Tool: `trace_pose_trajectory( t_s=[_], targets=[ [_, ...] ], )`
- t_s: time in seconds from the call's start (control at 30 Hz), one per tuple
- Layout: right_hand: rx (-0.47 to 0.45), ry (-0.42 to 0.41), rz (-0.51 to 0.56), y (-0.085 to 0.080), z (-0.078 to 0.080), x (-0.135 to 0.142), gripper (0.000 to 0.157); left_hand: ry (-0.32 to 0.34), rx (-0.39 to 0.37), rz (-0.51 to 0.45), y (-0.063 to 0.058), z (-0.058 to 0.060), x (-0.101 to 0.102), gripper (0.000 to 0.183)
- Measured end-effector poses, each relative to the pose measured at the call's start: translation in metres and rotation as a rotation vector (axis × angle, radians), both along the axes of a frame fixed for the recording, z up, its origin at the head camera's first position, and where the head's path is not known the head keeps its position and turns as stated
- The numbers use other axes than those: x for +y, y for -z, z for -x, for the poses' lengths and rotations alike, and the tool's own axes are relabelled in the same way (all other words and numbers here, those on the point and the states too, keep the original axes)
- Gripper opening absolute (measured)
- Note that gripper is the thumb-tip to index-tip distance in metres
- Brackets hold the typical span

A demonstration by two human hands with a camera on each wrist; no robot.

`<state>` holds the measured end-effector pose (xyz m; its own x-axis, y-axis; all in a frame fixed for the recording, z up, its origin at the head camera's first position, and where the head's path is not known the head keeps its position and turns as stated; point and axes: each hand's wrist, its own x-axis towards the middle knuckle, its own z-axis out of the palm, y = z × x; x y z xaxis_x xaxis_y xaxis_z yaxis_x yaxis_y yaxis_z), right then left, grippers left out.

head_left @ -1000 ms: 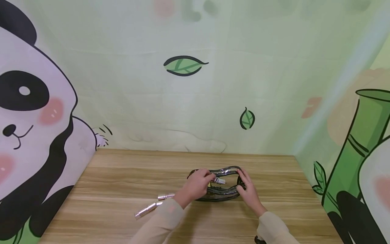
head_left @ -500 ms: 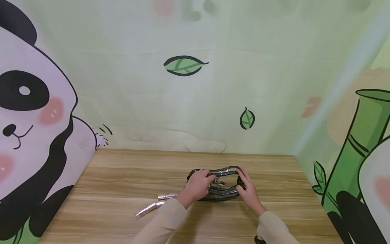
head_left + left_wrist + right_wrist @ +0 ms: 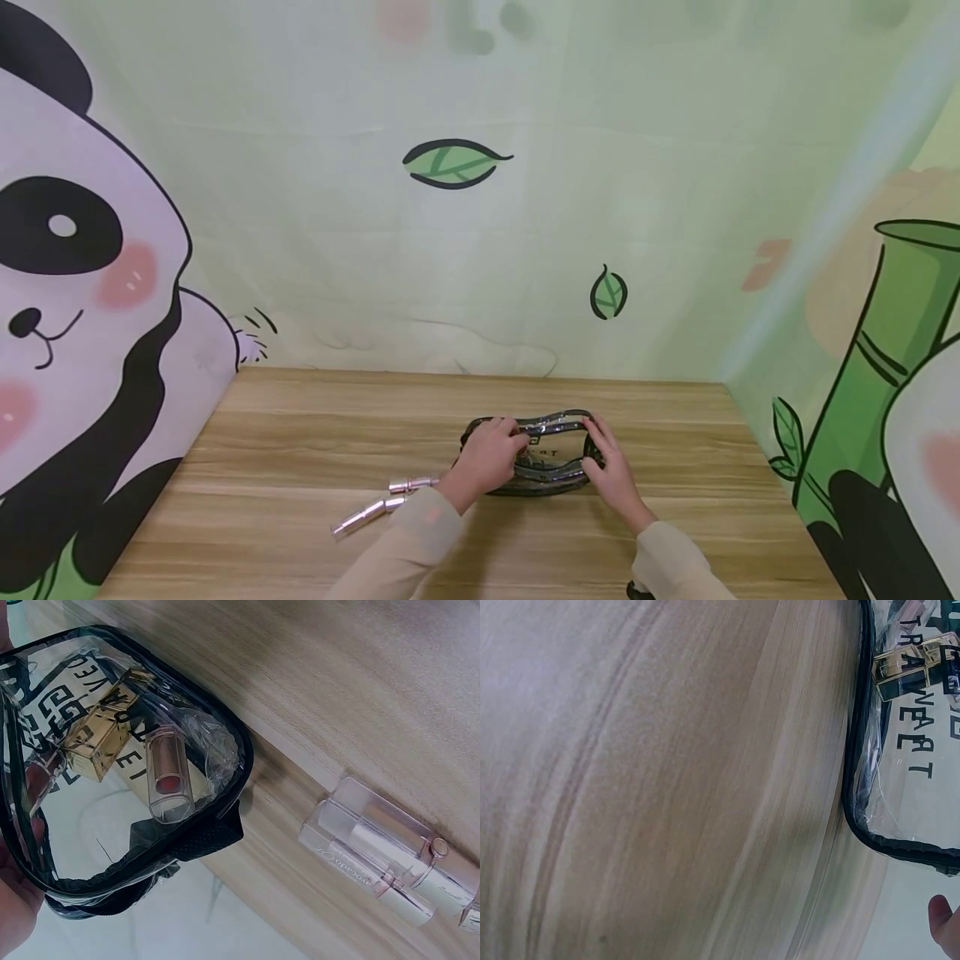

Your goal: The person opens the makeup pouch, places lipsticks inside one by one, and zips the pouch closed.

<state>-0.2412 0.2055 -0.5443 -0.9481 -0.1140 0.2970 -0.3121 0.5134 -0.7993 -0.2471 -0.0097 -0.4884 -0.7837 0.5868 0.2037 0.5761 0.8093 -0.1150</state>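
A clear makeup bag (image 3: pixel 551 475) with black trim lies on the wooden table, its mouth open and black lettering on its plastic. My right hand (image 3: pixel 613 471) grips its right end, fingers at the far rim and thumb at the near rim. My left hand (image 3: pixel 487 458) is at the left part of the mouth; its fingertips are partly hidden, and I cannot tell whether they hold anything. Inside the bag, the left wrist view shows a pinkish lipstick tube (image 3: pixel 169 776) with a clear end and a gold case (image 3: pixel 101 739).
Two shiny lipstick tubes (image 3: pixel 367 515) lie on the table (image 3: pixel 300 433) to the left of the bag, close to my left forearm. A printed cloth backdrop (image 3: pixel 525 208) with panda and bamboo drawings rises behind the table. A dark object (image 3: pixel 637 590) shows below my right sleeve.
The silvery tube at my left fingertips has tipped down into the bag's mouth and out of sight in the head view; the lettering now shows there. My right hand has stayed put.
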Motion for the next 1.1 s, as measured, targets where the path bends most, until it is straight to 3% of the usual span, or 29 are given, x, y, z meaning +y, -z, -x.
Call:
trace_pose_trajectory(
  t_s=[0.23, 0.5, 0.63, 0.9, 1.1],
  targets=[
    [-0.007, 0.008, -0.024, -0.002, -0.001, -0.001, 0.063, 0.002, 0.022, -0.004, 0.002, 0.001, 0.000, 0.016],
    [-0.005, 0.003, 0.006, -0.032, -0.018, -0.012, 0.059, 0.011, 0.032, -0.006, 0.005, 0.003, -0.001, 0.015],
    [-0.016, 0.011, -0.011, -0.037, -0.020, -0.015, 0.059, 0.018, 0.047, -0.003, 0.005, 0.004, -0.001, 0.017],
    [-0.013, 0.006, 0.011, -0.035, -0.019, -0.014, 0.059, 0.019, 0.065, -0.031, 0.006, 0.003, -0.002, 0.017],
    [-0.024, 0.006, -0.011, -0.012, -0.006, -0.005, 0.062, 0.024, 0.089, -0.034, 0.007, 0.003, -0.003, 0.016]
  ],
)
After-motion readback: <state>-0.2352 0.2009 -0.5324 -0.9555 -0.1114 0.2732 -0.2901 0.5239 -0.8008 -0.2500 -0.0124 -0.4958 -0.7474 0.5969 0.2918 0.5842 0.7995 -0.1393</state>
